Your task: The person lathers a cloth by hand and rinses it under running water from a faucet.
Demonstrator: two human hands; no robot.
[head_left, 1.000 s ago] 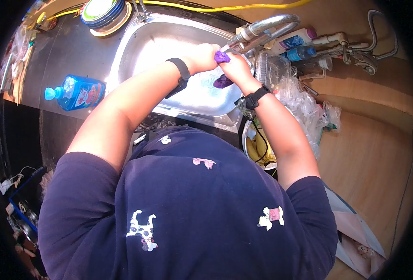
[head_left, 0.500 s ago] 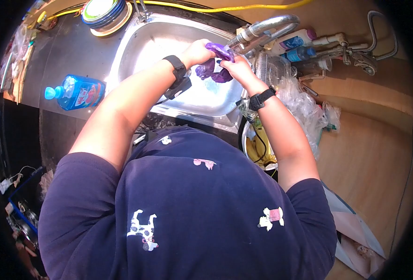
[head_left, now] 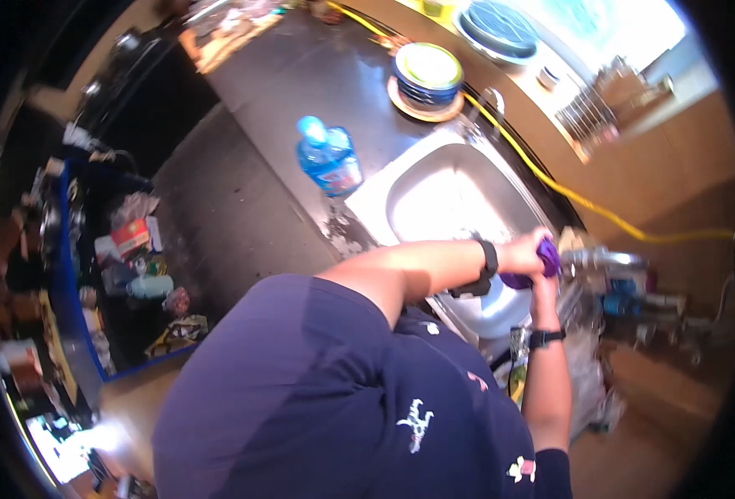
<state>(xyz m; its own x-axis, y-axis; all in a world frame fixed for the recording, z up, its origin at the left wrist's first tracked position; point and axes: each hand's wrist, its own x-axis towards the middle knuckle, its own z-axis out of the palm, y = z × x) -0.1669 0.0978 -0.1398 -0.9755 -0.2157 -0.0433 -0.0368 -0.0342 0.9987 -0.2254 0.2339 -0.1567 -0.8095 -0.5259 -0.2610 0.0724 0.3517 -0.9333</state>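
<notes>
A wet-looking purple cloth [head_left: 549, 256] is bunched between both hands over the metal sink [head_left: 513, 195]. My left hand [head_left: 520, 253] has its fingers wrapped round the cloth. Just below it, my right hand [head_left: 543, 287] is closed on the same cloth, its fingers partly hidden and blurred. Part of the cloth hangs beneath the left hand. Close to the right of both hands is the metal faucet [head_left: 604, 261]. A black band circles each wrist.
On the dark counter [head_left: 272, 100] stand a blue bottle [head_left: 329, 160] and a stack of plates [head_left: 426, 71]. A yellow hose [head_left: 588, 202] runs behind the sink. Clear plastic bags [head_left: 582, 370] lie right of my right forearm. A wire rack [head_left: 585, 119] sits by the window.
The head view has swung left and tilted, so the sink and hands now appear farther right. Both hands still grip the purple cloth, which looks more bunched and closer together.
</notes>
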